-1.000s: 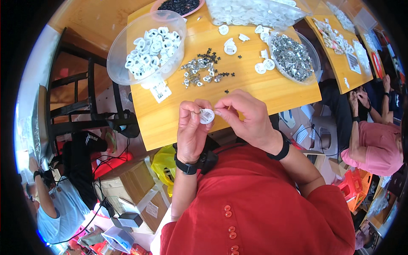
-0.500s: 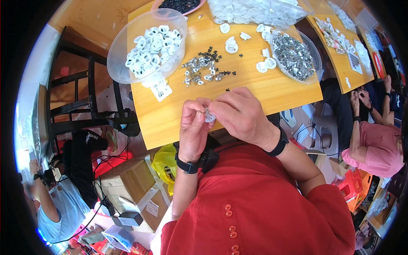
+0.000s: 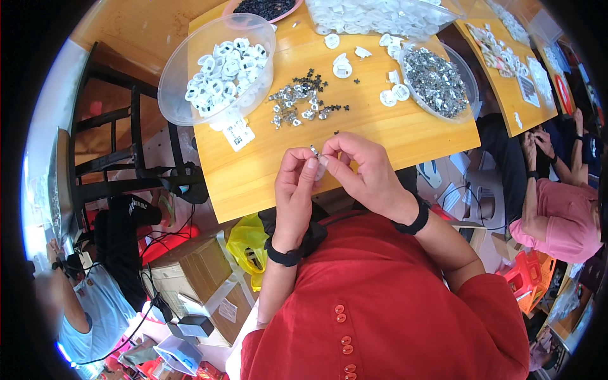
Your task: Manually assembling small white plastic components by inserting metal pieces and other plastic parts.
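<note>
In front of my body, over the near edge of the table, my left hand (image 3: 295, 193) and my right hand (image 3: 366, 172) meet. Both pinch a small white plastic part (image 3: 320, 171), mostly covered by my fingers. A shiny metal bit (image 3: 314, 151) sticks up at its top, between the fingertips. Farther back on the wood lies a pile of small silver metal pieces (image 3: 288, 101), with black cross-shaped pieces (image 3: 310, 81) beside it. Several loose white round parts (image 3: 342, 67) lie to the right of that pile.
A clear tub (image 3: 171, 95) of white parts stands at the left of the table (image 3: 253, 183). To the right is a clear bowl (image 3: 472, 95) of metal pieces. At the back are a clear bin (image 3: 380, 19) and a pink bowl (image 3: 294, 7). Other people sit at both sides.
The white part has turned between my fingers, and the metal bit now shows at its top. My left hand has shifted slightly right; my right fingers have moved lower against the part.
</note>
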`<state>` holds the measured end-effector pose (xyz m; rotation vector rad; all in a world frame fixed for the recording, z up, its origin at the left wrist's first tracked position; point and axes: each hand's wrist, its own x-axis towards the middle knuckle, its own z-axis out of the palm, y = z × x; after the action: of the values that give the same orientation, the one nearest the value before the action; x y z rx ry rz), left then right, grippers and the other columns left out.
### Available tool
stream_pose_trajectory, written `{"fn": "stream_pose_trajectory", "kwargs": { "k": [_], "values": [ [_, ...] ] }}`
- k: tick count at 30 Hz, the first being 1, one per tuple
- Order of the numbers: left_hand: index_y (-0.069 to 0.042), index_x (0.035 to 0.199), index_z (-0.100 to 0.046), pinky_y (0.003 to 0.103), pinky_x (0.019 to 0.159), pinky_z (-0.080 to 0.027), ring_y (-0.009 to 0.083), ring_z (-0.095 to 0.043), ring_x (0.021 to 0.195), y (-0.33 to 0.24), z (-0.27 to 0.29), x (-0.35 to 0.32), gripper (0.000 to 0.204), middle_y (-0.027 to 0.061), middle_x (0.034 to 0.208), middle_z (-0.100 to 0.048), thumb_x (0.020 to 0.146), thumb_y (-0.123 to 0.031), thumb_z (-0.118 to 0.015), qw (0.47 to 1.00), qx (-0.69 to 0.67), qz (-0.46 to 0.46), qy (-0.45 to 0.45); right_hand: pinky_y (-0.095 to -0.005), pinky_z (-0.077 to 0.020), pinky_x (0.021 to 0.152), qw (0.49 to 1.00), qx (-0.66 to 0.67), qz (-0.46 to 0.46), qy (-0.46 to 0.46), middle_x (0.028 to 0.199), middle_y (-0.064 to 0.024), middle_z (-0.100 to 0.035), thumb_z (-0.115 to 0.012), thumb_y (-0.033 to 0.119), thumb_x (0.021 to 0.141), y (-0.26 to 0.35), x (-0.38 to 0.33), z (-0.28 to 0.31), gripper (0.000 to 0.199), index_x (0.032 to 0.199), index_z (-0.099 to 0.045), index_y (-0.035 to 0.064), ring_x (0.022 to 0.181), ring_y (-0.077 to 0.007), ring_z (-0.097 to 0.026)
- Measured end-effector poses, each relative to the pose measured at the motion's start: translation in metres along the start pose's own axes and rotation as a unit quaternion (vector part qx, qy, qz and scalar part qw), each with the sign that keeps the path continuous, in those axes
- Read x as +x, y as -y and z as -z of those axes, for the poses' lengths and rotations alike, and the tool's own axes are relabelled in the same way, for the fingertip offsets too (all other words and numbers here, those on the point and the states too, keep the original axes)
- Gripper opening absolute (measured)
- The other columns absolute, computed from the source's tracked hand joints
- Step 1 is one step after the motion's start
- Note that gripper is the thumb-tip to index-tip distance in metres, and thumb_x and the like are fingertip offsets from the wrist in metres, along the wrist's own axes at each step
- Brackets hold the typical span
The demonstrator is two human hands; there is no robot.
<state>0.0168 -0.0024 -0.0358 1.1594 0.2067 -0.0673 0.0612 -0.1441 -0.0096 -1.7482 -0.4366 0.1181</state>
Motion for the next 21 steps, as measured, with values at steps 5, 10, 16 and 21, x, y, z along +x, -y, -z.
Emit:
{"fn": "stream_pose_trajectory", "kwargs": {
  "k": [5, 10, 16, 21],
  "values": [
    [-0.005, 0.096, -0.050, 0.017, 0.062, -0.033, 0.0020, -0.039, 0.072, -0.001, -0.001, -0.001, 0.006, -0.0049, 0.082, -0.047, 0.095, -0.011, -0.051, 0.984, 0.156, -0.080, -0.036, -0.0244, -0.0411, 0.055, 0.999, -0.037, 0.015, 0.008, 0.075, -0.0048, -0.056, -0.062, 0.006, 0.083, -0.002, -0.001, 0.001, 0.008, 0.086, -0.057, 0.0006, 0.061, -0.0119, -0.050],
    [-0.005, 0.095, -0.050, 0.017, 0.062, -0.033, 0.0022, -0.039, 0.072, 0.001, -0.002, -0.001, 0.005, -0.0046, 0.081, -0.046, 0.095, -0.010, -0.052, 0.979, 0.174, -0.098, -0.040, -0.0258, -0.0423, 0.054, 0.996, -0.067, 0.053, -0.004, 0.075, -0.0064, -0.057, -0.063, 0.005, 0.083, -0.002, 0.002, 0.001, 0.008, 0.086, -0.056, 0.0005, 0.061, -0.0133, -0.052],
    [-0.007, 0.099, -0.053, 0.020, 0.065, -0.039, 0.0049, -0.045, 0.072, -0.001, 0.004, 0.002, 0.009, -0.0024, 0.085, -0.053, 0.095, -0.016, -0.052, 0.999, 0.037, -0.033, -0.022, -0.0348, -0.0436, 0.056, 0.997, -0.062, 0.040, -0.010, 0.077, -0.0133, -0.056, -0.060, 0.006, 0.083, 0.003, 0.004, 0.003, 0.009, 0.087, -0.054, 0.0007, 0.066, -0.0285, -0.057],
    [-0.007, 0.107, -0.052, 0.021, 0.066, -0.042, 0.0084, -0.050, 0.072, -0.004, 0.007, 0.006, 0.020, 0.0014, 0.089, -0.057, 0.096, -0.024, -0.050, 0.983, -0.181, 0.026, 0.005, -0.0345, -0.0444, 0.059, 0.999, -0.041, 0.027, -0.021, 0.078, -0.0140, -0.056, -0.058, 0.004, 0.084, 0.002, 0.002, 0.004, 0.007, 0.087, -0.054, 0.0004, 0.068, -0.0304, -0.056]
  ]
}}
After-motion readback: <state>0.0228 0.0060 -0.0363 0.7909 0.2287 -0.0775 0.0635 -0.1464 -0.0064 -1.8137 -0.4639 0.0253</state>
